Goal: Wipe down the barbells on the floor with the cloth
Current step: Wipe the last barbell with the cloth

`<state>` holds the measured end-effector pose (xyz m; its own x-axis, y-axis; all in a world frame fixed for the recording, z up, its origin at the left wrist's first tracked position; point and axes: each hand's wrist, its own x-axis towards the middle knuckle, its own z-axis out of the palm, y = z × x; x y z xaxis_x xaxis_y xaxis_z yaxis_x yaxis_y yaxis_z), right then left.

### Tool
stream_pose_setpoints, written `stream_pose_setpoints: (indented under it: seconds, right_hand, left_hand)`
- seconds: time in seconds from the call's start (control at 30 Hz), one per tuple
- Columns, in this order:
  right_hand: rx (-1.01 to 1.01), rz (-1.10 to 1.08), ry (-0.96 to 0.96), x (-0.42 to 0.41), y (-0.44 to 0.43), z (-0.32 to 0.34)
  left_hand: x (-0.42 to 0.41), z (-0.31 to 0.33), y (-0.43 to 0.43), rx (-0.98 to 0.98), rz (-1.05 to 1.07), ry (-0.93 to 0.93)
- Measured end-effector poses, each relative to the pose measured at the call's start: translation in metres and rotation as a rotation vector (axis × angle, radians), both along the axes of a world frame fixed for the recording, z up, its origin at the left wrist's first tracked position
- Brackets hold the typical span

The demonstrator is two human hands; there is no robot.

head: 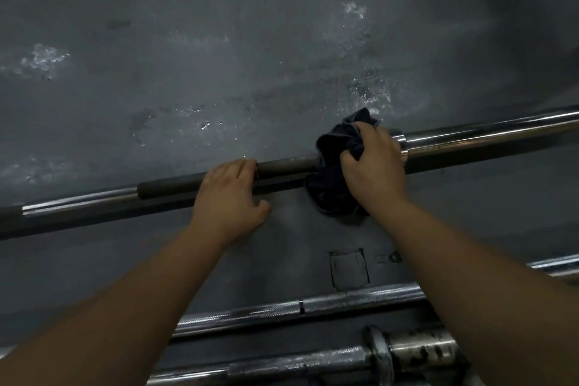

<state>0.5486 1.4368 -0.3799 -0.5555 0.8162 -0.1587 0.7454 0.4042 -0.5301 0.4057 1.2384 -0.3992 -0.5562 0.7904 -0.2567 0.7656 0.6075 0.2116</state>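
right hand [372, 166] clenched on the cloth [329, 188], a dark navy rag bunched up, fingers dug into its folds. cloth is wrapped over the far barbell [470, 138] right where the thin shaft meets the collar [402, 142]; my knuckles sit against that bright collar. loose tail of the rag hangs down on my side of the bar and reaches the floor [219, 41].

left hand [230, 197] on the same bar, just left of the cloth, a short stretch of dull shaft showing between them. fingers curled over the top of the bar, thumb stuck out on the near side, low by the floor. whether the palm bears down i cannot tell.

far barbell lies flat, running from lower left up to the right edge. shaft dark and matte under my left hand, chrome farther left; sleeve right of the collar shiny.

two more bars closer to me, partly behind my forearms: middle barbell [282, 310], chrome with knurling, and near barbell [313, 365], blotchy and worn, with a thick flange [380, 351]. both roughly parallel to the far one, well apart from it.

floor dark grey, with pale scuffs [369, 94] and a square cut-out [348, 269] between far and middle bars.
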Motion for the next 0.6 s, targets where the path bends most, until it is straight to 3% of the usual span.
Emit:
stream_pose_setpoints:
  seconds: [0.17,0.37,0.43,0.53,0.6]
  right_hand:
    - [0.089,-0.106,-0.066,0.006,-0.054,-0.01]
    - [0.203,0.301,-0.174,0.028,-0.072,-0.017]
    - [0.276,0.203,-0.195,0.043,-0.06,-0.023]
    - [0.227,-0.234,-0.2,0.007,-0.086,-0.025]
    - [0.228,-0.145,-0.169,-0.025,-0.114,-0.023]
  left_hand:
    - [-0.001,0.003,-0.027,0.043,-0.221,0.007]
    - [-0.025,-0.028,-0.042,-0.128,-0.473,-0.128]
    - [-0.026,-0.036,-0.047,-0.057,-0.497,-0.159]
    - [-0.028,-0.038,-0.044,-0.057,-0.499,-0.165]
    - [-0.032,-0.036,-0.039,-0.072,-0.474,-0.174]
